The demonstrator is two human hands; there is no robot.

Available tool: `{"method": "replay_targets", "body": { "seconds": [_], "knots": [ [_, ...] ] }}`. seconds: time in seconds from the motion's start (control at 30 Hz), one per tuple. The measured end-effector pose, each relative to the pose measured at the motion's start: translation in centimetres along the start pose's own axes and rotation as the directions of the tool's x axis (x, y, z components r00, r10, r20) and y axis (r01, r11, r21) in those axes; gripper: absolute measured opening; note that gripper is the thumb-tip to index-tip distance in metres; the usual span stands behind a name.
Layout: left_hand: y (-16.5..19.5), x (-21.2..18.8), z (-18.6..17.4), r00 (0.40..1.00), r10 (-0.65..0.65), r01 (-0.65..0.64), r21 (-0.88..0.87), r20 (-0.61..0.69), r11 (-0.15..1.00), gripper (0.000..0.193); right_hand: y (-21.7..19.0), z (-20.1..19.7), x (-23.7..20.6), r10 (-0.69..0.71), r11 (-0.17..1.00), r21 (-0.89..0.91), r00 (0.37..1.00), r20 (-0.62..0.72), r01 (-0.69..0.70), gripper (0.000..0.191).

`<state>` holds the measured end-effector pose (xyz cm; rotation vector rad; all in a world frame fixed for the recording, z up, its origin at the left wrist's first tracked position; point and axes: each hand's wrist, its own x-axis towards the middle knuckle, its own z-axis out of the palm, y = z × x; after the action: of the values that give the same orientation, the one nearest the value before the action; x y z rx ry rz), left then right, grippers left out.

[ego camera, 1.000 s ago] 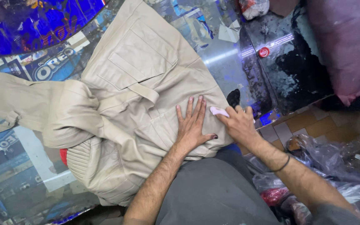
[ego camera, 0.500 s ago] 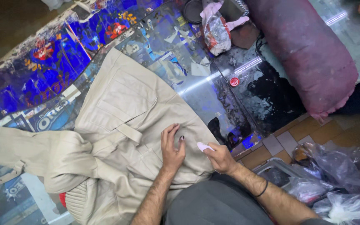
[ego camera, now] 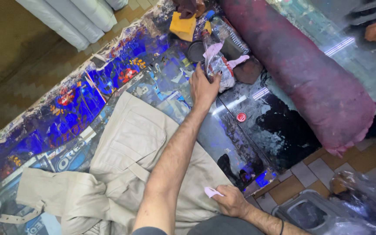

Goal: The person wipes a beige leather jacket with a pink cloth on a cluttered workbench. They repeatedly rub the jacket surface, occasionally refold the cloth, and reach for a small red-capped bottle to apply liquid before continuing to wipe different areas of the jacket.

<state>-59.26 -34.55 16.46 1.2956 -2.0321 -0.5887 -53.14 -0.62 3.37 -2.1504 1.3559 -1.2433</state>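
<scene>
A beige garment (ego camera: 127, 169) lies spread on a glass-topped table (ego camera: 79, 104) with blue pictures under the glass. My left hand (ego camera: 203, 87) reaches far across the table, and its fingers close on a clear crinkled plastic bag (ego camera: 218, 65) holding pink and white pieces. My right hand (ego camera: 231, 201) rests at the garment's near edge and pinches a small pale pink chalk piece (ego camera: 212, 192). A thin dark band circles the right wrist.
A long dark red bolster (ego camera: 314, 78) lies across the table's right side. Near the bag are a yellow cloth (ego camera: 182, 27) and a black round lid (ego camera: 195, 51). A small red cap (ego camera: 240, 116) sits on the glass. A grey bin (ego camera: 303, 213) and plastic bags (ego camera: 366, 196) stand on the tiled floor.
My left hand has lifted off the garment and stretched forward to the plastic bag. The view has tilted up toward the far side of the table. The right hand keeps the chalk.
</scene>
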Motion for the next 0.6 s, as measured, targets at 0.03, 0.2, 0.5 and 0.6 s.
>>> {"method": "replay_targets", "body": {
  "seconds": [0.03, 0.2, 0.5, 0.6],
  "knots": [
    [0.4, 1.3, 0.3, 0.998, -0.052, 0.051, 0.01, 0.022, 0.999, 0.095, 0.2, 0.1, -0.1, 0.0, 1.0, 0.011, 1.0, 0.002, 0.0, 0.039],
    [1.7, 4.1, 0.9, 0.939, -0.257, 0.236, 0.115, 0.228, 0.965, 0.11, 0.7, 0.7, -1.0, -0.014, 1.0, 0.014, 1.0, -0.003, 0.014, 0.04],
    [-1.1, 1.2, 0.1, 0.983, -0.114, 0.171, -0.47, 0.147, 0.866, 0.063, 0.9, 1.4, -1.2, 0.0, 1.0, 0.001, 1.0, 0.001, 0.0, 0.032],
    [-2.5, -0.7, -1.4, 0.991, -0.059, 0.114, -0.558, 0.116, 0.822, 0.049, 0.7, 1.2, -1.1, -0.004, 1.0, -0.001, 1.0, -0.02, 0.004, 0.037]
  ]
}}
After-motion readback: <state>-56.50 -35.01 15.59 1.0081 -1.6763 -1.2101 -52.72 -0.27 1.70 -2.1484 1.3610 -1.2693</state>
